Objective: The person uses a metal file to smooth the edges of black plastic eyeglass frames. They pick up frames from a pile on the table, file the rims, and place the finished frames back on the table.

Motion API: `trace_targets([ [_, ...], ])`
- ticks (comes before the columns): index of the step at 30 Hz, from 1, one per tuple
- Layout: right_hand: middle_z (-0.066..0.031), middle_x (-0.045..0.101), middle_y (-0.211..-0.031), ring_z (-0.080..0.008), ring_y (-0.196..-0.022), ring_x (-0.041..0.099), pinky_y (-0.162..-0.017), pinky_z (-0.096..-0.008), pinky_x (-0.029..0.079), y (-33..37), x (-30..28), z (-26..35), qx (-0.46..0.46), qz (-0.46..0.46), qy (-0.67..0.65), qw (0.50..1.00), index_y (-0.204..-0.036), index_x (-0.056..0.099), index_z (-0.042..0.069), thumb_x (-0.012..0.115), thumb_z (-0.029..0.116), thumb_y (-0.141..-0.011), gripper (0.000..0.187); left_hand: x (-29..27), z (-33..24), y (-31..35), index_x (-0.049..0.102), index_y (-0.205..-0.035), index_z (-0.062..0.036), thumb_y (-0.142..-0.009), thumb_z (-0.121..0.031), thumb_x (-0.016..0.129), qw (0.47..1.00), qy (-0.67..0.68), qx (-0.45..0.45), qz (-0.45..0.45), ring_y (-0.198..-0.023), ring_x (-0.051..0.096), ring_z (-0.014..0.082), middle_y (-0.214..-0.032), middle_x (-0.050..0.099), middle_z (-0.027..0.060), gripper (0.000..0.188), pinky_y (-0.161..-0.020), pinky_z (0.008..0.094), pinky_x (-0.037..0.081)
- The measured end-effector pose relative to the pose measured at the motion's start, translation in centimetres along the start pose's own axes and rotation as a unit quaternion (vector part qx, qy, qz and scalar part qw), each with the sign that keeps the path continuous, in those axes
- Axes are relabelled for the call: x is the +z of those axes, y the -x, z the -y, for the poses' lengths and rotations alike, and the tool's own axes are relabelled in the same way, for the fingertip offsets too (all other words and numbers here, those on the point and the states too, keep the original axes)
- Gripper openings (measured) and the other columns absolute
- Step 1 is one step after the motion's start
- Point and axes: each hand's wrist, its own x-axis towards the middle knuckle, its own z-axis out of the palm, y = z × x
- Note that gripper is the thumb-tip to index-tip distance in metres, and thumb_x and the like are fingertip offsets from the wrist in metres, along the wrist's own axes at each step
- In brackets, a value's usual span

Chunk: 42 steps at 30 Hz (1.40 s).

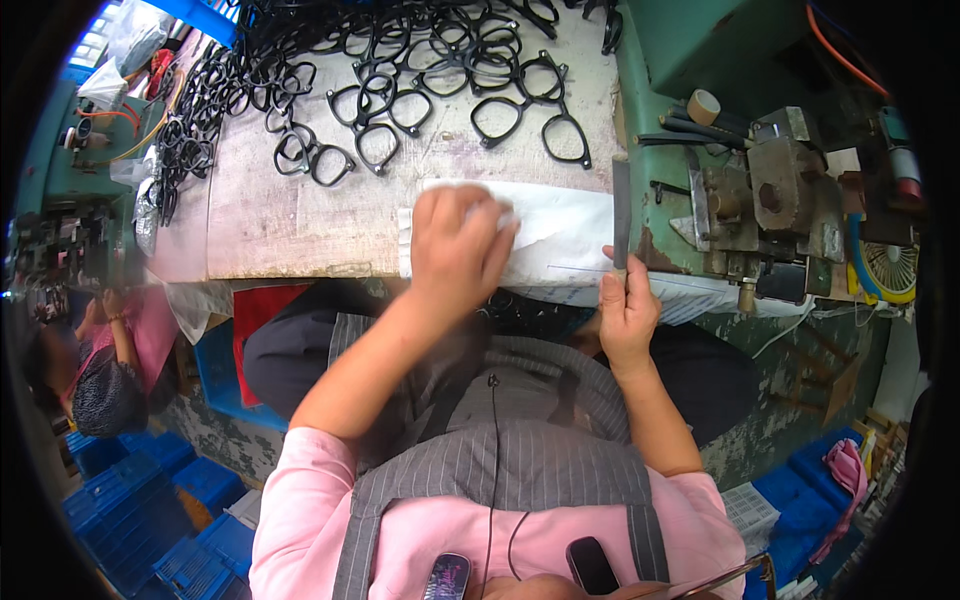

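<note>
My left hand (460, 235) is over the front of the worktable, slightly blurred, with its fingers curled in. Something pale shows at its fingertips, too smeared to name. Under and beside it lies a white cloth or paper sheet (572, 218) at the table's front edge. My right hand (628, 305) grips the near end of a flat file (621, 205), a long dark grey strip pointing away from me along the table's right side. Black eyeglass frames (497, 120) without visible lenses lie beyond both hands, the nearest ones loose and apart.
A dense heap of black frames (270, 60) covers the far left of the table (300, 225). To the right are a metal vise-like fixture (785, 190), a tape roll (703, 107) and a small fan (888, 262). Blue crates (130, 500) stand low left; another person (130, 340) sits at left.
</note>
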Motion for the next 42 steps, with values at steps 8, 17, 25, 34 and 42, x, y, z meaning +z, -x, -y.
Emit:
trace_targets([
  [8, -0.0178, 0.067, -0.091, -0.0309, -0.076, 0.067, -0.068, -0.0346, 0.051, -0.2, -0.1, 0.4, -0.050, -0.001, 0.051, 0.997, -0.114, 0.058, 0.000, 0.058, 0.011, -0.092, 0.025, 3.5, 3.6, -7.5, 0.061, -0.089, -0.0068, -0.077, -0.021, 0.070, 0.973, -0.178, -0.042, 0.143, -0.099, 0.050, 0.0299, -0.097, 0.058, 0.0083, 0.020, -0.083, 0.0424, 0.039],
  [17, -0.0169, 0.068, -0.092, -0.0299, -0.073, 0.066, -0.067, -0.0344, 0.051, 0.1, 0.1, -0.5, -0.052, -0.005, 0.040, 0.998, -0.114, 0.058, 0.000, 0.058, 0.012, -0.092, 0.025, -2.4, 3.5, -2.5, 0.057, -0.088, -0.0009, -0.090, -0.011, 0.061, 0.952, 0.059, -0.300, -0.030, -0.066, 0.060, 0.0326, -0.075, 0.062, 0.0152, 0.011, -0.060, 0.0408, 0.047],
  [25, -0.0154, 0.068, -0.092, -0.0260, -0.070, 0.065, -0.065, -0.0329, 0.050, 0.1, 0.2, -0.1, -0.063, -0.008, 0.050, 0.997, -0.114, 0.058, -0.001, 0.058, 0.011, -0.093, 0.025, -4.1, 1.0, 3.6, 0.063, -0.095, -0.0071, -0.078, -0.017, 0.069, 0.987, -0.139, -0.069, 0.048, -0.099, 0.050, 0.0299, -0.099, 0.058, 0.0074, 0.020, -0.087, 0.0427, 0.038],
  [34, 0.0001, 0.053, -0.064, -0.0079, -0.057, 0.048, -0.055, -0.0227, 0.040, 0.2, 0.4, -0.6, -0.089, -0.014, 0.054, 0.994, -0.117, 0.059, 0.000, 0.055, 0.013, -0.096, 0.025, -4.8, 0.1, 2.8, 0.053, -0.089, -0.0031, -0.091, -0.012, 0.059, 0.952, 0.110, -0.285, -0.030, -0.073, 0.056, 0.0244, -0.081, 0.058, 0.0110, 0.011, -0.065, 0.0340, 0.044],
  [42, -0.0209, 0.066, -0.088, -0.0316, -0.074, 0.066, -0.067, -0.0354, 0.051, 1.1, 0.0, 0.5, -0.033, 0.069, 0.074, 0.994, -0.112, 0.058, -0.005, 0.062, 0.011, -0.090, 0.027, -2.3, -4.4, 7.9, 0.058, -0.089, -0.0012, -0.083, -0.009, 0.062, 0.957, 0.197, -0.195, 0.088, -0.077, 0.054, 0.0327, -0.082, 0.058, 0.0139, 0.010, -0.074, 0.0421, 0.044],
])
